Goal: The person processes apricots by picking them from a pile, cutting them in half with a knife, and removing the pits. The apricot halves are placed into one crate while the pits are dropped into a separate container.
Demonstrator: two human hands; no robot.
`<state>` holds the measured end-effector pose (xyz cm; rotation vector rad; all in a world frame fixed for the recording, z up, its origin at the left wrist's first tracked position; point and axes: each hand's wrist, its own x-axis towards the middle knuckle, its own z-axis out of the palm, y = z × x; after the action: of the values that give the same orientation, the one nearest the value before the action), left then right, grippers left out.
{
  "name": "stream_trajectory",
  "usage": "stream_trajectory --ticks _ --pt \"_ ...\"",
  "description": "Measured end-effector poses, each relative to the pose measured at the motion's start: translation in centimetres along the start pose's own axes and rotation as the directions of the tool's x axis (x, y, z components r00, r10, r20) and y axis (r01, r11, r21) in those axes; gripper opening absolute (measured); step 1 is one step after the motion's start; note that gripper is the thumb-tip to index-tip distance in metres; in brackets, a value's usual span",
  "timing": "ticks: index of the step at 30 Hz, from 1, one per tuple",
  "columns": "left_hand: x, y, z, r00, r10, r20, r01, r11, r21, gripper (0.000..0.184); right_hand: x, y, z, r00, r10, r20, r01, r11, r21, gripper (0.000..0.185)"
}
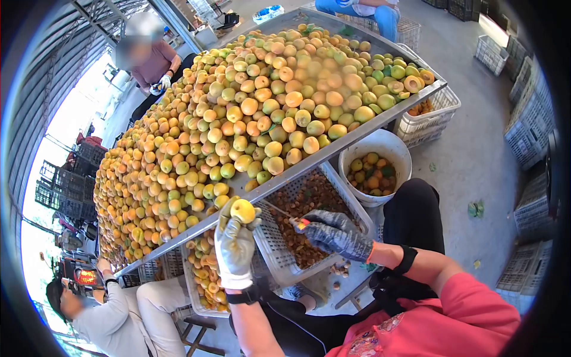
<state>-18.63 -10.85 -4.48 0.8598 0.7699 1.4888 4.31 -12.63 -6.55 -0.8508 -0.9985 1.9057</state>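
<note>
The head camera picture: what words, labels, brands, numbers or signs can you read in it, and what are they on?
None can be read for certain.
Glowing red panel at the lower left: bright marks, too blurred to read.
Blue-and-white thing at the top: too small to tell if it has writing.
Red-and-yellow handle in the right hand: no letters I can make out.

The head-worn camera looks forward and down from close beside the counter [324,153]. Its round, wide view reaches floor [455,146] right of the counter.
</note>
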Motion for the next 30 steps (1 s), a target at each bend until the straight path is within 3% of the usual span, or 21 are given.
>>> stream_trajectory --ticks 7,10,13,16,25,27,29,30 --pt "-4.7 -1.3 0.6 0.997 0.071 -0.032 -0.071 0.997 -0.021 0.045 -1.5 3.5 4.4 0.998 -0.055 0.036 0.059 0.991 -0.118 0.024" --pt "-5.7 -1.5 -0.3 0.999 0.033 -0.017 -0.034 0.995 -0.09 0.044 -1.3 5.1 5.0 0.938 -0.345 0.015 0.316 0.841 -0.439 0.027" --pt "-6.4 -1.4 -0.4 0.998 0.025 -0.051 -0.03 0.993 -0.111 0.041 -1.4 5.5 5.3 0.928 -0.372 0.014 0.314 0.764 -0.564 0.027" --pt "-6.7 -1.3 -0.8 0.997 0.008 -0.071 -0.016 0.993 -0.114 0.039 -1.7 4.8 6.0 0.971 -0.239 -0.016 0.187 0.799 -0.571 0.033" --pt "-7.5 -0.8 -0.6 0.996 -0.039 -0.079 0.036 0.999 -0.033 0.035 0.2 6.7 6.2 0.993 -0.116 -0.02 0.101 0.928 -0.36 0.028" --pt "-7.2 -1.5 -1.5 0.995 -0.003 -0.1 0.008 0.999 0.051 0.034 0.5 6.6 6.1 0.991 -0.132 -0.009 0.115 0.893 -0.435 0.027" --pt "-7.0 -2.4 -2.0 0.992 0.037 -0.124 -0.021 0.991 0.13 0.034 0.8 6.6 6.1 0.943 -0.327 0.063 0.287 0.703 -0.651 0.026" --pt "-7.2 -2.8 -2.0 0.992 -0.001 -0.13 -0.011 0.996 -0.092 0.033 0.9 6.7 6.0 0.883 -0.454 0.12 0.372 0.519 -0.769 0.025"
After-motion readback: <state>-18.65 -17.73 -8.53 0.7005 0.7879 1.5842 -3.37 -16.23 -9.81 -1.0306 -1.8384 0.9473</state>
